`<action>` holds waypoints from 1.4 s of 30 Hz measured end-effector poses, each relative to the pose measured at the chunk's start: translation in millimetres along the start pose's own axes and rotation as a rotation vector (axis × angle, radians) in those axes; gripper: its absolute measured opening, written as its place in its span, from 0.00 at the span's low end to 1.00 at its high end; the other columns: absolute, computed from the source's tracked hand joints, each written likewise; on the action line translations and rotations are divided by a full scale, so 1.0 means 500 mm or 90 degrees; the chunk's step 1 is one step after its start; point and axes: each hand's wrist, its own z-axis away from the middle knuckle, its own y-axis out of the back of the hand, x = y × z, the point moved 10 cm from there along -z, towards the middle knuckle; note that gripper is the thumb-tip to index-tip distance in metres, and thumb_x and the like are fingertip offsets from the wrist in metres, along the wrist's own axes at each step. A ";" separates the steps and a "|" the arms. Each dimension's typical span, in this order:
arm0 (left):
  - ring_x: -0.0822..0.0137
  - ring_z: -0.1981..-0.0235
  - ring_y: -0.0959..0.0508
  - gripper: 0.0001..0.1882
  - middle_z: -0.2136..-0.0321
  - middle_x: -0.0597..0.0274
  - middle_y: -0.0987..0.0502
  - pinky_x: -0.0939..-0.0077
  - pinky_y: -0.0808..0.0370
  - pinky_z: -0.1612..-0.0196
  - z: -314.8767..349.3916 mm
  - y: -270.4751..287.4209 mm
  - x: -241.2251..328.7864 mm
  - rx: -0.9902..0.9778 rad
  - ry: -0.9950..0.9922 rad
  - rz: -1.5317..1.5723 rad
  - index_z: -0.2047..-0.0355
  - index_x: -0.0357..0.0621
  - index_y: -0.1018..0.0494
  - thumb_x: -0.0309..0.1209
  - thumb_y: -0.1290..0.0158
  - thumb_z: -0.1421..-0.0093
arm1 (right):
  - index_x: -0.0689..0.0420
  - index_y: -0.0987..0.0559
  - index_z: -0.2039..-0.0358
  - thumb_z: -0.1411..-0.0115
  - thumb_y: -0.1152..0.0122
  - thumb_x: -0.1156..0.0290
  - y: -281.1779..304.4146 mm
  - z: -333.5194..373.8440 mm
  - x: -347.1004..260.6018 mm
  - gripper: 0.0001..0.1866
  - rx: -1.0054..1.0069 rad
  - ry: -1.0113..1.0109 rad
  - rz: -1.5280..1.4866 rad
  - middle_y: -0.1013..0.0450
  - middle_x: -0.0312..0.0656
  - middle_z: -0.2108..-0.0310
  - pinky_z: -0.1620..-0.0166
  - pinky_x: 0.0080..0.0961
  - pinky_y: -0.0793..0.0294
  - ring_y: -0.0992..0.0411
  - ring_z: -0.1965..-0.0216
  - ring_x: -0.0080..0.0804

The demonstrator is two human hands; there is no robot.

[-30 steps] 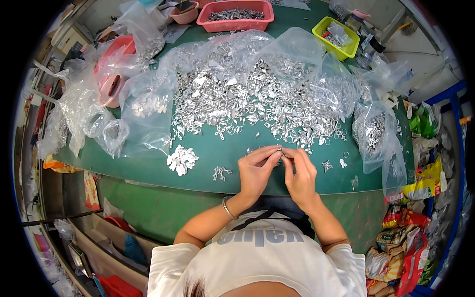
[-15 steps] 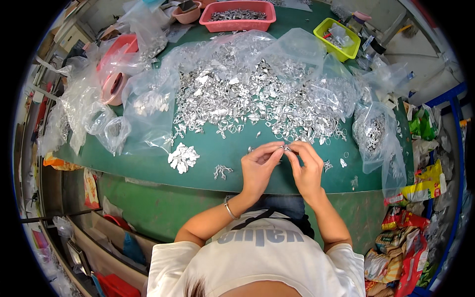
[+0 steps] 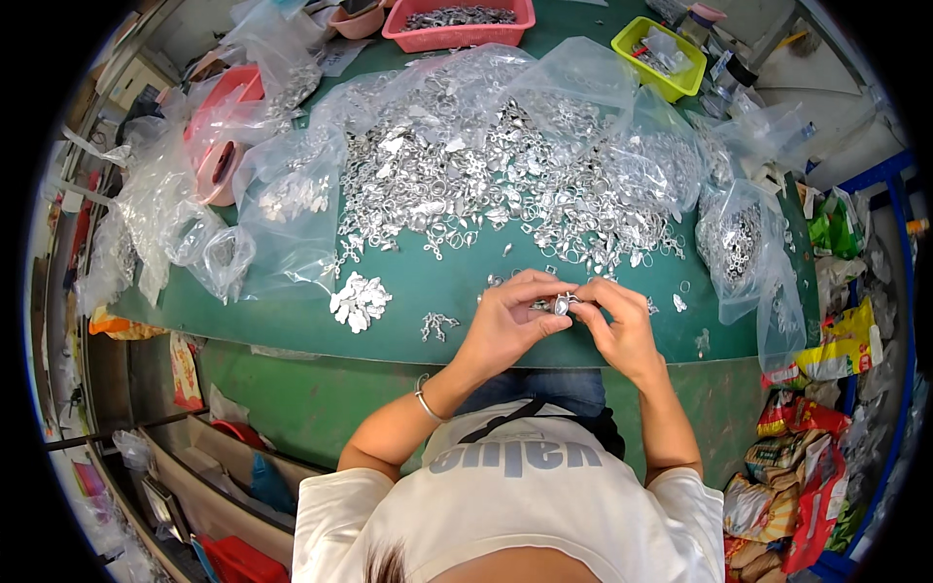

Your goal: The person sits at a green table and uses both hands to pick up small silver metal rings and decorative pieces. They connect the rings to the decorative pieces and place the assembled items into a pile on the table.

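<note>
Near the table's front edge, my left hand (image 3: 512,319) pinches a small silvery metal piece (image 3: 561,305) with a rounded face. The fingertips of my right hand (image 3: 622,325) close on the same piece from the other side, so both hands meet at it. Its exact kind is too small to make out. Beyond my hands spreads a wide heap of silvery metal parts (image 3: 418,189), with rings, links and leaf-like bits in it. Left of my hands lie a small pile of flat pale silvery pieces (image 3: 360,302) and a little cluster of branched metal parts (image 3: 439,325).
Clear plastic bags (image 3: 573,73) lie over and around the heap on the green table (image 3: 243,325). A pink basin (image 3: 466,37) and a yellow-green basket (image 3: 671,85) stand at the back. A bag of metal parts (image 3: 734,243) sits at right, a pink container (image 3: 219,175) at left.
Both hands have shifted slightly right and turned, bringing the rounded face of the metal piece into view. My right wrist has moved outward. The table appears slightly higher in the view.
</note>
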 end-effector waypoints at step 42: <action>0.66 0.73 0.22 0.07 0.72 0.55 0.22 0.77 0.26 0.70 0.068 0.005 0.097 0.238 -0.282 -0.416 0.66 0.33 0.22 0.17 0.44 0.46 | 0.63 0.28 0.69 0.34 0.50 0.70 -0.092 0.062 0.084 0.09 -0.025 -0.419 -0.718 0.28 0.40 0.77 0.77 0.19 0.28 0.29 0.77 0.23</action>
